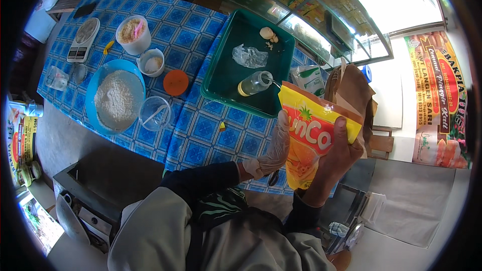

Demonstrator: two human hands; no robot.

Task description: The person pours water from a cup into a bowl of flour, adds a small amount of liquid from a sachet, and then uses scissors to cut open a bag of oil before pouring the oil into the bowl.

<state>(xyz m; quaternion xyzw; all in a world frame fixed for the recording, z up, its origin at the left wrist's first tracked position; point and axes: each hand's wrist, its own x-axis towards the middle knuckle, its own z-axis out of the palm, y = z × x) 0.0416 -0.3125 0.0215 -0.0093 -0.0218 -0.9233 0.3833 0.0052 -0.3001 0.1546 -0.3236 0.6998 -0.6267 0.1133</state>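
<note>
A yellow and red cooking oil pouch [307, 138] is held tilted over the right side of the green tray [206, 86]. My left hand [277, 146], in a clear glove, is pressed against the pouch's left side. Bare, my right hand [337, 158] grips its right side, with the thumb on the front. From the pouch's upper left corner a thin stream of liquid runs to the mouth of a glass bottle [255, 84]. That bottle leans in the tray with some yellowish liquid inside. A crumpled clear plastic bag [250, 55] and pale lumps [268, 34] lie further back there.
On the blue checked tablecloth [188, 143] at left are a blue bowl of white powder [120, 101], a clear cup [155, 113], an orange lid [175, 82], white tubs [133, 35] and a scale [83, 40]. A glass cabinet [321, 17] stands behind; a brown paper bag [351, 88] is at right.
</note>
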